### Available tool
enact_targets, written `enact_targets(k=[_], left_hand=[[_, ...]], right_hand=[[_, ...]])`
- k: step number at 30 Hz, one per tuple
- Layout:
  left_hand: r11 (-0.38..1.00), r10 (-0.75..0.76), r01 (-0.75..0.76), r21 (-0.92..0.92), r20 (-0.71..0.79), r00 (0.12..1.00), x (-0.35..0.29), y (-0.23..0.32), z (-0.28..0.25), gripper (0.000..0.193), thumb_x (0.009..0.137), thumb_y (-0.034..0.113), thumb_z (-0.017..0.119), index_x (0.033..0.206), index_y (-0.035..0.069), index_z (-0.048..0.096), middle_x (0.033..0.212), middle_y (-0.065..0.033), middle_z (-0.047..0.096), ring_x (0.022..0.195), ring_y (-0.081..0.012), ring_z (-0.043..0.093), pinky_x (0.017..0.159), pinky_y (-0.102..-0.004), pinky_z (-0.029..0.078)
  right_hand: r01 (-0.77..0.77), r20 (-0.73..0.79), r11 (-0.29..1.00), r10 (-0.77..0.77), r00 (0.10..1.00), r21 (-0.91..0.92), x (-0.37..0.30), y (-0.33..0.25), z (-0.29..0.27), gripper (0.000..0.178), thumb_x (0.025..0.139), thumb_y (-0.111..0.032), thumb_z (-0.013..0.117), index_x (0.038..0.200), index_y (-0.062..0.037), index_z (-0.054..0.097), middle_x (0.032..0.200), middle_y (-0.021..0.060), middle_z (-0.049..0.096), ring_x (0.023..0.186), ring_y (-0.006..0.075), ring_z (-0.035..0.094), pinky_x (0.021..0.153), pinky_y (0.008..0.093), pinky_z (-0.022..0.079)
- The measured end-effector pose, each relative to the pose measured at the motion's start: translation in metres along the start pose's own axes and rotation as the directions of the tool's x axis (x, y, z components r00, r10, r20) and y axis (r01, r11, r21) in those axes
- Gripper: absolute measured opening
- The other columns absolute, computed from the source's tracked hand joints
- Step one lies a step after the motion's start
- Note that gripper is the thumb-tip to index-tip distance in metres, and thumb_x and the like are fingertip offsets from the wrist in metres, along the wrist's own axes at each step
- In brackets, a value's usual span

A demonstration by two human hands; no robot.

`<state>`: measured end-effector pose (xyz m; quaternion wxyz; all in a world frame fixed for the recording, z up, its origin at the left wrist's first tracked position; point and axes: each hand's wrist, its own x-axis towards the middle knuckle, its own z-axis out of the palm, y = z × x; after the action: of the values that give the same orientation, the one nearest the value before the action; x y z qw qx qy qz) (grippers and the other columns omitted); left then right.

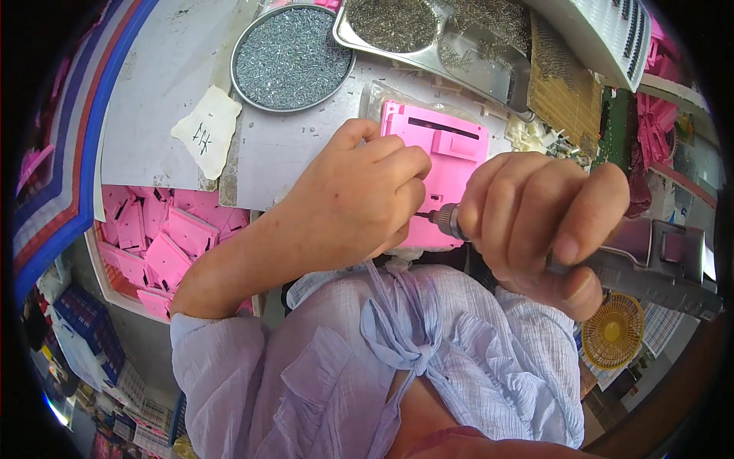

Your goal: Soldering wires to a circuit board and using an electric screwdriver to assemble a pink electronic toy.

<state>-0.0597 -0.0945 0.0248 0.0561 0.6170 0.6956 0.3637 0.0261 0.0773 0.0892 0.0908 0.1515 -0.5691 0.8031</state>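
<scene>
My right hand (535, 222) is wrapped round a grey power screwdriver (638, 268). Its chuck and thin bit (446, 219) point left, toward the fingers of my left hand (378, 187). That hand is closed, its fingers curled over the left edge of a pink plastic housing (451, 164); whatever they pinch is hidden. The housing lies flat on the bench in front of me, with a dark slot near its far end and a raised block below that. The bit's tip is right beside my left fingers, over the housing.
At the back left stands a round metal tray (294, 57) of small silvery pins. Metal trays (428, 57) of small screws sit to its right. A torn paper note (209, 131) lies on the bench. Pink parts fill a box (122, 284) at left; a yellow basket (613, 331) stands low right.
</scene>
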Motion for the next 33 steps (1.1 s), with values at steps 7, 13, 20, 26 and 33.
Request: enact_targets(k=[7,13,20,26,33], left_hand=[[0.999,0.005,-0.005,0.046,-0.009,1.0,-0.005,0.0,0.005,0.009,0.072,0.016,0.066,0.076,0.007,0.065,0.085,-0.0028,0.056,0.083,-0.0183,0.057,0.083,-0.0348,0.042],[0.999,-0.021,0.02,-0.027,-0.015,1.0,-0.008,-0.001,0.001,0.009,0.075,0.014,0.065,0.078,0.006,0.065,0.09,-0.0045,0.058,0.084,-0.0203,0.057,0.081,-0.0351,0.043],[0.984,-0.169,0.155,-0.093,-0.162,0.972,-0.024,-0.005,-0.002,0.01,0.077,0.015,0.065,0.083,0.006,0.063,0.104,-0.0067,0.063,0.095,-0.023,0.061,0.085,-0.0379,0.043],[0.989,-0.143,0.145,0.008,-0.128,0.981,-0.05,0.007,0.038,0.011,0.08,0.011,0.071,0.085,0.012,0.062,0.118,-0.0037,0.068,0.116,-0.0202,0.062,0.094,-0.0416,0.034],[0.982,-0.159,0.176,0.075,-0.187,0.969,-0.053,0.007,0.049,0.018,0.079,0.013,0.072,0.084,0.013,0.055,0.118,-0.0012,0.07,0.117,-0.0163,0.063,0.08,-0.0376,0.031]], right_hand=[[-0.034,-0.05,0.999,0.032,0.998,-0.039,-0.001,0.005,0.009,0.026,0.092,-0.029,0.069,0.098,-0.0134,0.049,0.058,-0.0015,0.053,0.046,0.0134,0.052,0.048,0.0322,0.043],[-0.047,-0.063,0.998,0.045,0.997,-0.032,0.005,0.008,0.014,0.028,0.092,-0.028,0.07,0.099,-0.0123,0.048,0.059,-0.0005,0.053,0.046,0.0139,0.053,0.048,0.0328,0.043],[0.022,-0.07,0.994,-0.03,0.997,-0.107,0.01,0.012,0.003,0.026,0.093,-0.029,0.067,0.101,-0.0141,0.048,0.06,-0.0013,0.051,0.049,0.0144,0.05,0.05,0.0337,0.042],[0.169,0.005,0.971,-0.17,0.985,-0.166,0.041,0.046,-0.038,0.016,0.096,-0.023,0.055,0.105,-0.0111,0.048,0.059,-0.0003,0.043,0.054,0.0152,0.042,0.06,0.0352,0.042],[0.099,-0.063,0.867,-0.148,0.987,-0.488,0.041,0.069,-0.034,0.018,0.094,-0.015,0.06,0.092,-0.009,0.044,0.057,0.0028,0.045,0.048,0.0127,0.041,0.05,0.0312,0.037]])
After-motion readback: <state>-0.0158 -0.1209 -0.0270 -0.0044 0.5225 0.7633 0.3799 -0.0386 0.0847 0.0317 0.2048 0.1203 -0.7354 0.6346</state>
